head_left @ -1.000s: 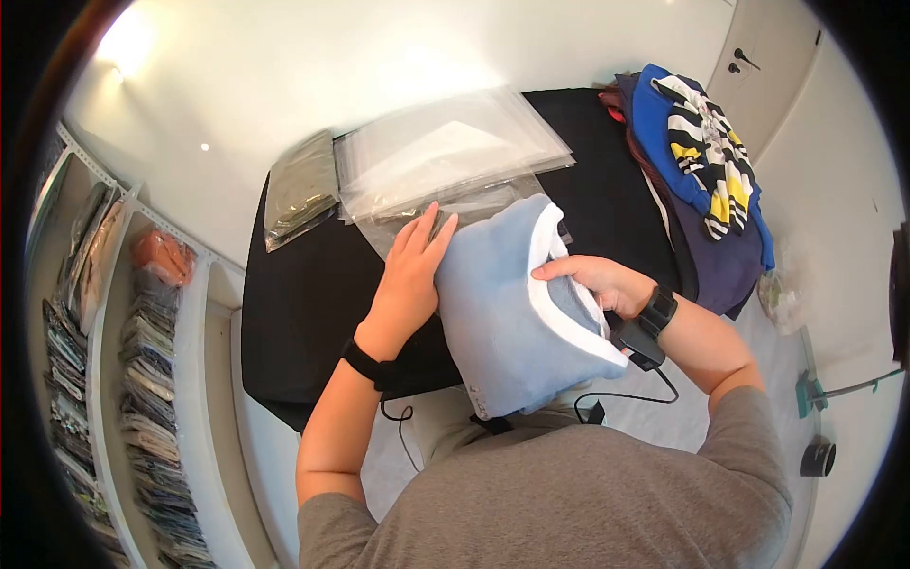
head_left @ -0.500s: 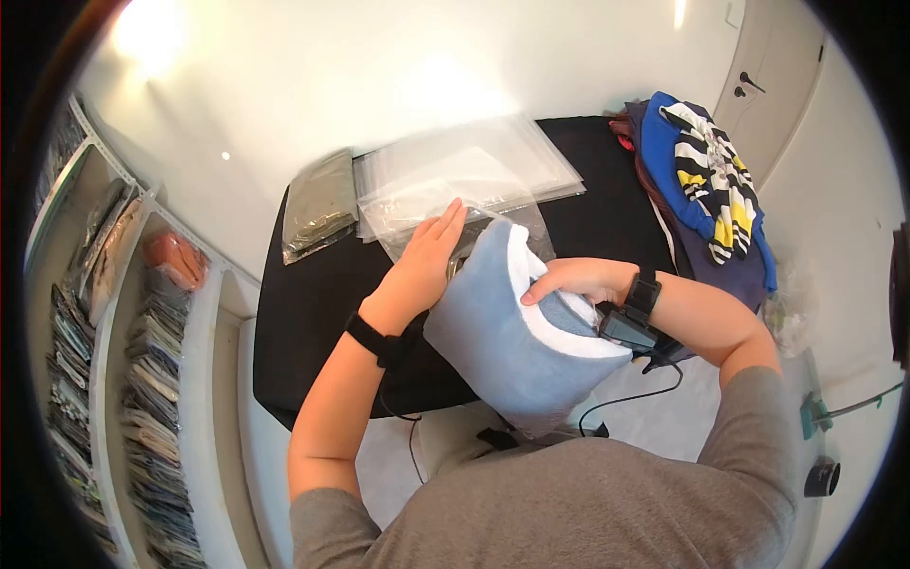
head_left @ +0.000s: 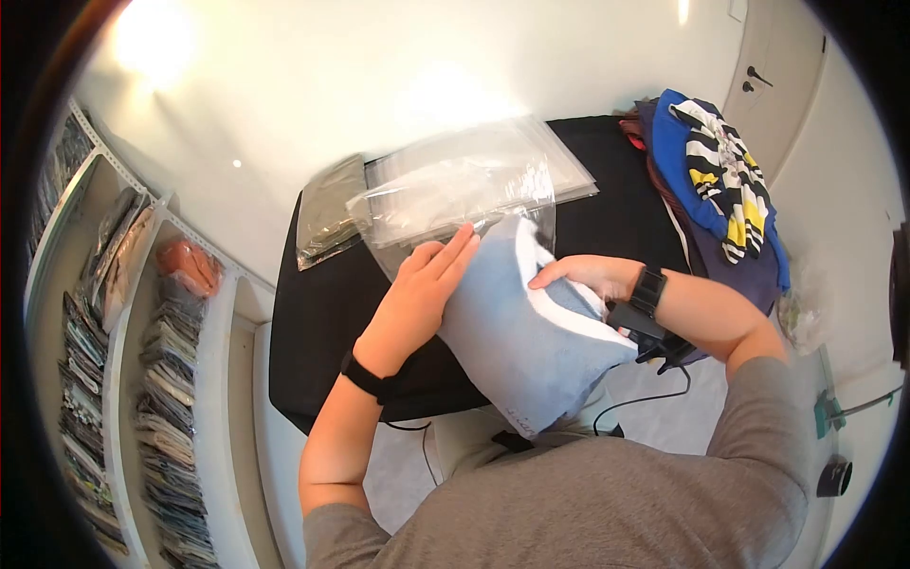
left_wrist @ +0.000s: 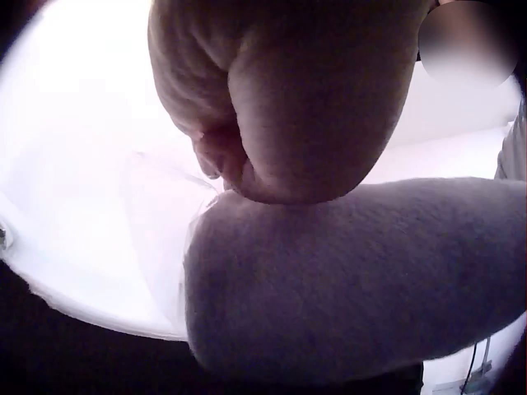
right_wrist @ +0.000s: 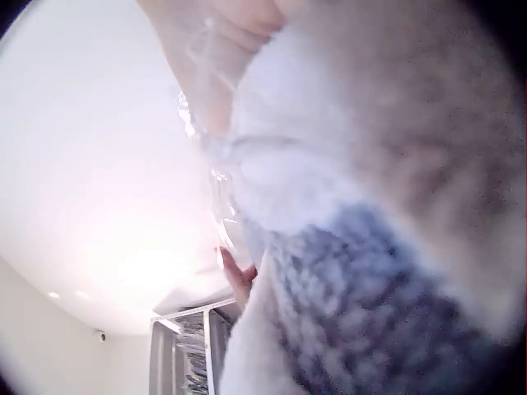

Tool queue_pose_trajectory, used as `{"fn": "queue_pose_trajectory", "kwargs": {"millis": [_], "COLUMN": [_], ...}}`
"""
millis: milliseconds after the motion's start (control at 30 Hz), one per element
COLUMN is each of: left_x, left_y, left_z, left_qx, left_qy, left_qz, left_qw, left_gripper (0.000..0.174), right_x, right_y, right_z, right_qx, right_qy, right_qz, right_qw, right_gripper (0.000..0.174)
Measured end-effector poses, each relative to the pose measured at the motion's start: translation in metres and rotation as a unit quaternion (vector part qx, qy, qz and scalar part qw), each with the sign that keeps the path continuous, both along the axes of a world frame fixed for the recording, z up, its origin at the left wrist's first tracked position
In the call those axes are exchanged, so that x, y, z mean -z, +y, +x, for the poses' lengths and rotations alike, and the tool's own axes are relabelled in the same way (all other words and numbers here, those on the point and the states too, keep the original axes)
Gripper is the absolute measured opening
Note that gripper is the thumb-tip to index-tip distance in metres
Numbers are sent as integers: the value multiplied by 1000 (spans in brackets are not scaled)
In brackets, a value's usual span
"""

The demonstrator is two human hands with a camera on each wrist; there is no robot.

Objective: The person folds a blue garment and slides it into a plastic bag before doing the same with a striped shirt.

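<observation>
A folded light blue plush top (head_left: 526, 332) with white fleecy trim is held over the table's near edge. My right hand (head_left: 590, 276) grips its trimmed edge, thumb over the white trim and the other fingers out of sight inside the fold. Along the top's left side lies my left hand (head_left: 414, 299), its longer fingers fairly straight and pointing away; the thumb is hidden. A clear plastic bag (head_left: 533, 185) rises behind the top's far end, next to the left fingertips. In the left wrist view, its film (left_wrist: 160, 239) spreads beyond the top's end.
A stack of clear bags (head_left: 573, 175) lies at the back of the black-covered table (head_left: 322, 351). Left of it sits a packed olive item (head_left: 330, 213). Several garments (head_left: 725, 180) are piled at the right. Shelves of bagged clothes (head_left: 175, 417) stand at the left; a cable (head_left: 654, 394) hangs from the right wrist.
The clear bag's film has lifted off the table and now stands up behind the top. The top was tilted and has swung back slightly. My right hand keeps its grip; the left fingers have drawn together.
</observation>
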State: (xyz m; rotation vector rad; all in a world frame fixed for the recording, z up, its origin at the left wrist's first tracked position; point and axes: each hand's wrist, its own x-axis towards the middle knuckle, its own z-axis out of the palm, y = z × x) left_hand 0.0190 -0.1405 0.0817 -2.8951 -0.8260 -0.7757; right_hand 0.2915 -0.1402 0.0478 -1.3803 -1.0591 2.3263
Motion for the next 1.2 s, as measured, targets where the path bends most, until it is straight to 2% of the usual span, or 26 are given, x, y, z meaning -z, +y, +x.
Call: {"fn": "queue_pose_trajectory", "kwargs": {"millis": [100,133,233,333,467,533,600,667,733,767,800,867,900,933,1000,1033,1067,1133,1167,1200], "left_x": [2,4,10,10,9,10,12,28,46,61,72,91,95,97,97,103,107,98,96,99], "left_y": [-11,-12,-14,-11,-5,-2,1,6,8,15,24,43,49,55,70,81,86,87,83,80], "left_z": [-8,-9,-7,-1,4,2,-4,-9,-7,-9,-9,-9,-6,-6,-2,1,5,16,18,19], "left_qx": [-9,-9,-15,-29,-13,-11,-84,-114,-266,-302,-303,-354,-347,-347,-314,-317,-315,-373,-369,-366], "left_qy": [15,15,-1,-25,-55,-63,-79,-92,-197,-213,-214,-194,-219,-221,-271,-245,-246,-167,-141,-144], "left_qz": [19,15,17,20,31,47,107,106,0,-58,-56,-283,-336,-336,-512,-508,-508,-364,-328,-327], "left_qw": [1000,1000,1000,999,998,997,988,984,944,928,927,870,848,847,753,762,763,837,858,860], "left_gripper": [73,73,71,70,64,60,57,53,51,63,63,74,80,80,76,68,68,66,58,58], "right_x": [9,6,5,18,13,10,10,22,34,38,39,39,38,39,42,43,44,43,39,36], "right_y": [-11,-15,-27,-34,-45,-46,-44,-37,-30,-29,-29,-29,-29,-30,-31,-32,-34,-41,-47,-52], "right_z": [5,5,6,3,0,1,3,10,15,15,15,14,15,15,17,18,19,21,23,25], "right_qx": [133,133,234,244,185,200,214,233,227,235,243,238,236,235,234,235,235,235,250,265], "right_qy": [146,145,190,190,144,148,152,172,181,170,158,154,150,148,158,157,164,168,160,152], "right_qz": [6,2,15,51,82,52,22,9,-7,-4,0,-5,-11,-10,-21,-18,-17,-10,-3,5], "right_qw": [980,980,953,950,969,967,965,957,957,957,957,959,960,961,959,959,958,957,955,952], "right_gripper": [33,33,32,32,33,33,34,34,33,32,31,31,31,31,32,32,32,33,33,34]}}
